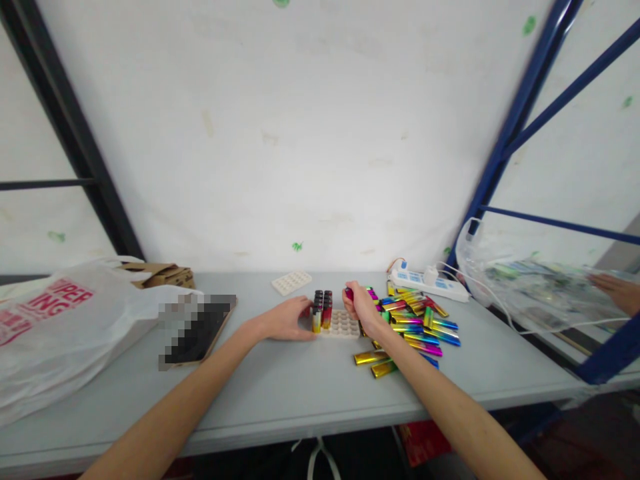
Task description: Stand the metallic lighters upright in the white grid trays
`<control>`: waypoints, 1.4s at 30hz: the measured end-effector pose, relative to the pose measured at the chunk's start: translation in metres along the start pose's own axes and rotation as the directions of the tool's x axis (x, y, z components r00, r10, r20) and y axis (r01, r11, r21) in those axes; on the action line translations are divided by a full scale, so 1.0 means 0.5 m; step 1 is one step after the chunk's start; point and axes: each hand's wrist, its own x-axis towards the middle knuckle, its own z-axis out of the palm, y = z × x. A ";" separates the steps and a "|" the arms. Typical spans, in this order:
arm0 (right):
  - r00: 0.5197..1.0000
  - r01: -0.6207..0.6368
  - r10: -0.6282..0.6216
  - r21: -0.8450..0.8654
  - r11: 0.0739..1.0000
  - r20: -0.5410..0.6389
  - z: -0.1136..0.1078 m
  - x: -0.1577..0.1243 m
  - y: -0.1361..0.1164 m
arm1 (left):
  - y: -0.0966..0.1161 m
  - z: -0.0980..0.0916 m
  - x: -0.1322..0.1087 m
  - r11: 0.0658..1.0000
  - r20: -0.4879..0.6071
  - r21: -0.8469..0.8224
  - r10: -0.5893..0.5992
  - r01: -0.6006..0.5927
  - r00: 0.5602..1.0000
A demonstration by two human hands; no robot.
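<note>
A pale tray with rows of holes (345,324) lies on the table, and several lighters (327,309) with dark tops stand upright in its left end. My left hand (287,319) cups that end, thumb at the front corner and fingers behind, close against the lighters. Above the tray's right end my right hand (361,307) is closed around a lighter (349,292); only a dark red end shows past the fingers. Right of the tray, shiny multicoloured lighters (417,339) lie in a loose pile, partly hidden by my right forearm.
A second pale tray (291,283) lies near the wall. At the back right is a white power strip (430,283) with cables. To the left are a phone (205,333) and a white plastic bag (75,333). Another person's hand (617,291) shows beyond the blue frame (510,133).
</note>
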 end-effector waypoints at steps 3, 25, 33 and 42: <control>0.999 0.035 -0.035 -0.022 0.999 -0.019 0.003 0.000 0.006 | -0.001 0.000 0.000 1.000 0.017 -0.001 -0.006 0.006 1.000; 0.816 0.576 -0.525 -0.433 0.694 0.243 -0.006 -0.033 -0.027 | -0.001 0.001 0.000 1.000 0.001 0.031 0.005 -0.005 1.000; 0.778 0.628 -0.499 -0.488 0.607 0.380 -0.001 -0.045 -0.017 | 0.001 0.000 0.000 0.999 -0.002 0.039 0.012 -0.012 1.000; 0.774 0.632 -0.489 -0.513 0.580 0.402 -0.006 -0.045 -0.019 | 0.002 -0.001 0.000 0.999 -0.004 0.042 0.008 -0.008 1.000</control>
